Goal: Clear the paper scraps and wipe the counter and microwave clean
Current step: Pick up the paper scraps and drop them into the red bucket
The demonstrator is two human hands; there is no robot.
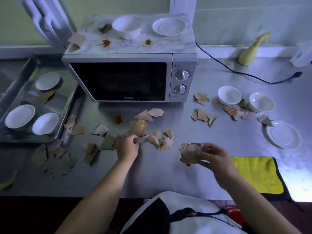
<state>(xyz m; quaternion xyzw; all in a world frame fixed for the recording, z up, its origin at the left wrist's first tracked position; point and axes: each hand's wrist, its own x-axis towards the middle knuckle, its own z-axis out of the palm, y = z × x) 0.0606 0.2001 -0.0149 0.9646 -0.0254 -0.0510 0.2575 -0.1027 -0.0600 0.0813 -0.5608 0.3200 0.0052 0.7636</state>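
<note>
Pinching 1 torn brown paper scrap (141, 139) between curled fingers, the left hand (127, 146) reaches forward over the steel counter (219, 132), palm down. Beside it the right hand (213, 157) grips a crumpled wad of brown scraps (189, 152) just above the counter. Behind them stands the silver microwave (131, 78), its marbled top stained orange, and a yellow cloth (256, 174) lies right of the wrist.

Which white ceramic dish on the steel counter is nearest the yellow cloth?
The flat white saucer, directly beyond the yellow cloth, with a brown paper scrap at its rim. The two white bowls are deeper and stand farther back.
</note>
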